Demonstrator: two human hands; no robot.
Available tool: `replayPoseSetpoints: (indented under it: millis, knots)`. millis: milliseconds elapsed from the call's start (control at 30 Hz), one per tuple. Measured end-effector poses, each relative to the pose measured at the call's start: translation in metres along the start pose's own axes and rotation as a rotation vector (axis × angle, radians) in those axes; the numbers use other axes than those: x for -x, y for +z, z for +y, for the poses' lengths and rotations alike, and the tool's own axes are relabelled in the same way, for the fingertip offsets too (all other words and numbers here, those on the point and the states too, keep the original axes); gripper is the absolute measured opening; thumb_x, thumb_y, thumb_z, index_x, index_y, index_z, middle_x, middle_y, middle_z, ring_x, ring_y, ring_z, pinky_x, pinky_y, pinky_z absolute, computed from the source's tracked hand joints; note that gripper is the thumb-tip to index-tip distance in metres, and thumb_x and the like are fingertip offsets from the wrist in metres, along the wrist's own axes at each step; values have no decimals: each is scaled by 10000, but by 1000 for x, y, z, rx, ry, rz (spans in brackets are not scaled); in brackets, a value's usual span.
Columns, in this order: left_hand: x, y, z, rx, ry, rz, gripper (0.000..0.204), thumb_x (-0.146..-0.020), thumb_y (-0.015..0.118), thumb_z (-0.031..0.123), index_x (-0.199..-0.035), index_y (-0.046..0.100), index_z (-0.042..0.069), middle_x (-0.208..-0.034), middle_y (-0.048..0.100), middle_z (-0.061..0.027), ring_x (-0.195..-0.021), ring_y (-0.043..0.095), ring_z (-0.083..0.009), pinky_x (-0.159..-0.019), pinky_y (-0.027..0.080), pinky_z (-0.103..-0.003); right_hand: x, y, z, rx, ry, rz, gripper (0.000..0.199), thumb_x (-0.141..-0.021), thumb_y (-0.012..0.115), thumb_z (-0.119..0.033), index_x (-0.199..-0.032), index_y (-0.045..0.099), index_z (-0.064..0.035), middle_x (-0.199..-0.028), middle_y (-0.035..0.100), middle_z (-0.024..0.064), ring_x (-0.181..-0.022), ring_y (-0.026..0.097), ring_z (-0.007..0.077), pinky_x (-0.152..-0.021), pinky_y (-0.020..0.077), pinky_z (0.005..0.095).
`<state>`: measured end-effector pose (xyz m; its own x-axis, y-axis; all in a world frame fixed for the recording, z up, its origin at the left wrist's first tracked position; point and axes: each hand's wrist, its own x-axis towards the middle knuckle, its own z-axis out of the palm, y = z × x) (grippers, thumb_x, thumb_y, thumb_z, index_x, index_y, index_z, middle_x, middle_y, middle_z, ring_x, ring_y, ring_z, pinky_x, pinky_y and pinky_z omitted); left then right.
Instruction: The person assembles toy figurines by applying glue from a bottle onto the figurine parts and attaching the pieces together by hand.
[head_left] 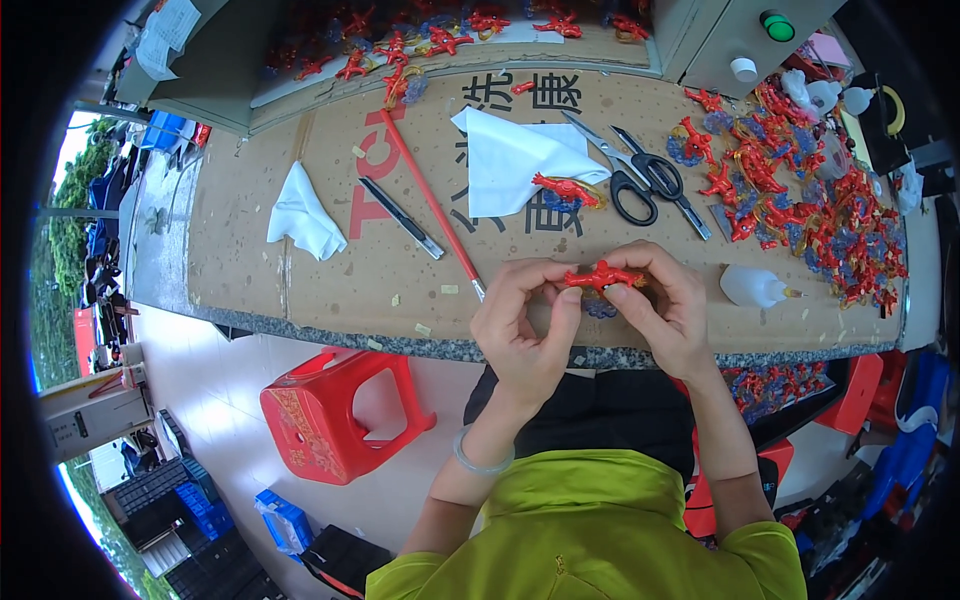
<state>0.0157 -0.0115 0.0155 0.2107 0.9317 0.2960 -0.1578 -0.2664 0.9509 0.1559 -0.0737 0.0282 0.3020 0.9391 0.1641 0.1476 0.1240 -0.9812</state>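
Left hand (pixel 522 325): fingertips pinch the left end of a red figure (pixel 600 276).
Right hand (pixel 668 312): grips the figure's right end — thumb beneath.
Figure: held level, above the bench (pixel 250 230) front edge.
Near: glue bottle (pixel 755 287) to the right; scissors (pixel 640 175) and white cloth (pixel 510 155) beyond.
Right side: heap of red figures (pixel 800 200) — well apart.

Two hands, left hand (pixel 520 330) and right hand (pixel 665 310), share one red figurine (pixel 600 277). On the table (pixel 300 270), counted outward from the white paper sheet (pixel 510 160): one figurine (pixel 566 188) on it, two pairs of scissors (pixel 640 178) right, one pen (pixel 402 217), one red stick (pixel 432 205) and one crumpled cloth (pixel 303 213) left. One glue bottle (pixel 755 288) lies farther right. One red stool (pixel 335 410) stands below. The red figurine pile (pixel 810 200) is too dense to count.
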Motion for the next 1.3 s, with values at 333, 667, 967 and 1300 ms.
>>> replayPoseSetpoints:
  millis: [333, 667, 967, 1300]
  knots:
    - [2, -1, 2, -144, 32, 4, 80, -756, 675, -77, -800, 613, -53, -814, 635, -111, -603, 534, -109, -551, 442, -223, 0, 0, -1, 67, 22, -16, 193, -839, 649, -59, -1016, 630, 18, -882, 630, 68, -714, 560, 95, -611, 420, 215]
    - [-7, -1, 2, -38, 69, -20, 232, -726, 700, -72, -953, 663, -39, -1002, 636, -137, -841, 616, -180, -719, 496, -266, -2, 5, -1, 61, -70, 20, 245, -780, 660, 30, -1023, 626, 19, -1030, 630, 123, -962, 617, 219, -826, 488, 291]
    - [-6, -8, -4, -155, 165, -216, 256, -724, 694, -117, -965, 672, -35, -1134, 587, -164, -1009, 613, -215, -860, 500, -302, -3, 7, 6, 22, -142, 106, 304, -771, 592, 141, -1049, 616, 21, -1062, 640, 134, -1025, 622, 246, -870, 501, 313]
    - [-5, -3, 0, -174, 124, -184, 272, -657, 705, -133, -900, 693, -11, -1096, 612, -136, -901, 642, -203, -788, 513, -284, -4, 7, 6, 106, -223, 115, 320, -737, 581, 172, -1019, 620, 25, -1026, 655, 138, -1014, 621, 274, -868, 502, 337]
